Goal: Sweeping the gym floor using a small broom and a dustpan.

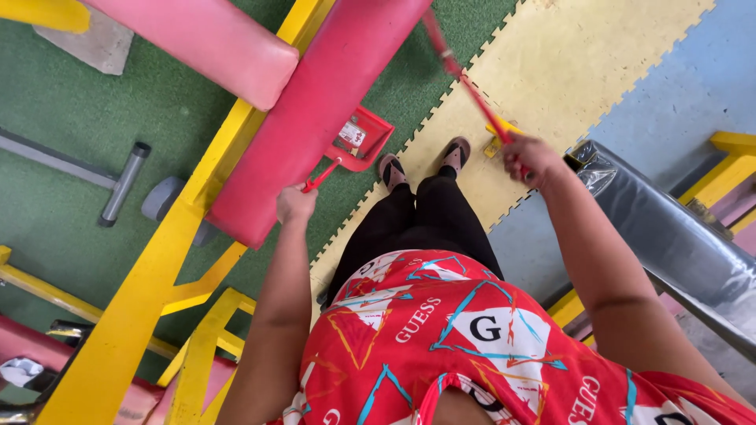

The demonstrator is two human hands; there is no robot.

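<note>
**Dustpan and broom in hand by the gym bench**

The left hand [294,205] is clenched on the red plastic dustpan [358,142], which hangs over the green mat [63,205] beside the pink padded bench [315,110]. The right hand [529,157] grips the red broom handle [465,75] above the yellow mat [567,55].

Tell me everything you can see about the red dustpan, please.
The red dustpan looks like plastic, with a shallow open tray and a long thin red handle. A small label sits inside the tray. It hangs tilted just above the green floor mat, beside the pink padded bench and ahead of the person's feet. The left hand grips the handle's end; nothing else visibly touches it.
</note>
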